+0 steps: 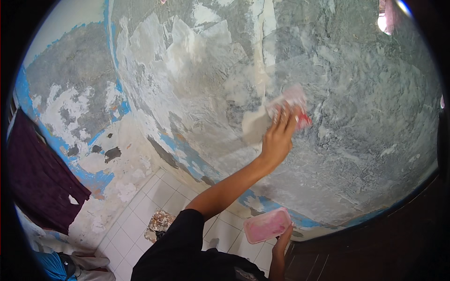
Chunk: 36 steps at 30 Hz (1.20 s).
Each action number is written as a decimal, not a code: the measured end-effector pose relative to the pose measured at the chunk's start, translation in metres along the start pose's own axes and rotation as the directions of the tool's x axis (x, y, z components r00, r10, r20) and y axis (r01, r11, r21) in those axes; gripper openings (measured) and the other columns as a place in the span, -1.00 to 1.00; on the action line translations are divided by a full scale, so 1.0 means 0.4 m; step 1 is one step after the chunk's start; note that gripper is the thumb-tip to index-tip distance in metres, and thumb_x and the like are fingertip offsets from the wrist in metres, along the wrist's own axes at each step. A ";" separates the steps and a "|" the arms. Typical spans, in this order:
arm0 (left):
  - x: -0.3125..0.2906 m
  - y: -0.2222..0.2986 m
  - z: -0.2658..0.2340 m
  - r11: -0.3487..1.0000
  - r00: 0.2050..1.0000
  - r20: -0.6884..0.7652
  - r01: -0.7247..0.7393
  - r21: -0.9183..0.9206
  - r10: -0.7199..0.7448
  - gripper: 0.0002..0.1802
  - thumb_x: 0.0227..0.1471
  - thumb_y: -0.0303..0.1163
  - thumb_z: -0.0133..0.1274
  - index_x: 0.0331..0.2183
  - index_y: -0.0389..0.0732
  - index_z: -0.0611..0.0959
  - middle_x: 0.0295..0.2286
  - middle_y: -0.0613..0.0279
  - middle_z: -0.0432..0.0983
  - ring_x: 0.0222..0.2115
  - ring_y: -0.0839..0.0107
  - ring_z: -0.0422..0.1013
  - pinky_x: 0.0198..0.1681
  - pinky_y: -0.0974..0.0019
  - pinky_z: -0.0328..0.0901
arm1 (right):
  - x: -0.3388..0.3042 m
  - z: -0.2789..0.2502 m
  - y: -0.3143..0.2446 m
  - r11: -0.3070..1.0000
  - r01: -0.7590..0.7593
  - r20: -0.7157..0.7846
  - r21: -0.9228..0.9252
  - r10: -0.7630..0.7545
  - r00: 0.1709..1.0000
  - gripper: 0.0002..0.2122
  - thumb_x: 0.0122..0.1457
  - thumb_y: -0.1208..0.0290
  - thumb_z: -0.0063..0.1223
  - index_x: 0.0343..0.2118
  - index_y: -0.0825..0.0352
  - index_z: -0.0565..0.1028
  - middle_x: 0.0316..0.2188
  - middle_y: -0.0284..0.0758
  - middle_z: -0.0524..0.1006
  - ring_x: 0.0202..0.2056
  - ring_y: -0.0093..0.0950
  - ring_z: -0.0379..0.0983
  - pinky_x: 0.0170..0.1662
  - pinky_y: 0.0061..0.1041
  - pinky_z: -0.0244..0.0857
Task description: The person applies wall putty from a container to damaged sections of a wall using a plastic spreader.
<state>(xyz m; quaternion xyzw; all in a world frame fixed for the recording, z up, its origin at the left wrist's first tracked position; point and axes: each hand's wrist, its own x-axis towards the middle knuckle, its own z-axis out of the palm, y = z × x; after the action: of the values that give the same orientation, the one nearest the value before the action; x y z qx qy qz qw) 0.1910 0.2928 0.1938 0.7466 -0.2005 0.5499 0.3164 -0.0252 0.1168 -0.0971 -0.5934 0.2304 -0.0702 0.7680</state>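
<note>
A purple cloth hangs at nine o'clock, bare tiled floor opening toward half past seven beside the wall's foot. Near three, the left hand grips a blurred, red-and-pale scraper against the grey wall; at five, the right hand holds a pink tray by its edge.

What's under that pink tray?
The right hand holds the pink tray at its right end, its fingers mostly hidden behind it. White floor tiles show lower down, beside it; anything directly underneath is covered.
</note>
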 end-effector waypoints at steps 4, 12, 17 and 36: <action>-0.064 -0.048 0.003 0.987 0.993 -0.001 -0.121 -0.107 0.121 -0.17 -0.17 -0.83 -0.05 0.21 -0.21 0.42 0.22 -0.18 0.23 0.15 -0.10 0.33 -0.06 0.13 0.45 | 0.004 -0.004 -0.005 1.000 0.006 -0.043 0.006 -0.006 0.999 -0.29 0.30 -0.30 -0.32 0.27 0.23 0.25 0.18 -0.27 0.34 0.15 -0.34 0.31 0.14 -0.23 0.19; -0.064 -0.167 -0.029 0.999 0.993 -0.117 -0.006 0.045 0.011 -0.18 -0.17 -0.79 -0.10 0.21 -0.20 0.42 0.22 -0.16 0.23 0.23 -0.15 0.18 0.24 -0.02 0.17 | -0.016 -0.009 -0.026 1.000 -0.010 -0.022 -0.027 0.010 1.000 -0.26 0.29 -0.31 -0.31 0.30 0.25 0.22 0.21 -0.25 0.33 0.19 -0.33 0.29 0.16 -0.24 0.18; -0.270 -0.049 -0.109 0.992 0.986 0.152 0.082 -0.094 -0.067 -0.42 0.01 -0.75 -0.14 0.09 -0.28 0.54 0.11 -0.13 0.39 0.13 -0.10 0.33 0.19 0.08 0.25 | -0.029 0.032 -0.036 0.989 0.055 -0.131 0.138 -0.037 0.991 -0.47 0.42 -0.07 -0.35 0.13 0.31 0.38 -0.03 -0.32 0.46 0.01 -0.46 0.40 0.05 -0.46 0.27; -0.506 0.173 -0.311 0.805 0.492 0.802 0.592 -0.024 -0.338 -0.73 0.05 -0.63 -0.02 -0.15 -0.37 0.54 -0.27 -0.18 0.52 -0.32 -0.16 0.49 -0.26 0.06 0.40 | -0.023 0.099 -0.087 0.980 0.132 0.072 0.146 -0.143 0.987 -0.46 0.46 0.08 -0.51 0.23 0.43 0.27 0.16 -0.17 0.35 0.21 -0.36 0.23 0.29 -0.37 0.04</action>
<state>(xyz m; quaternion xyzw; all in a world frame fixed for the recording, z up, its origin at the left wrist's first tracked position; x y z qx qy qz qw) -0.0038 0.3195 0.0437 0.8751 -0.1827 0.0353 0.4468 -0.0100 0.1453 -0.0544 -0.5547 0.1515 -0.1147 0.8101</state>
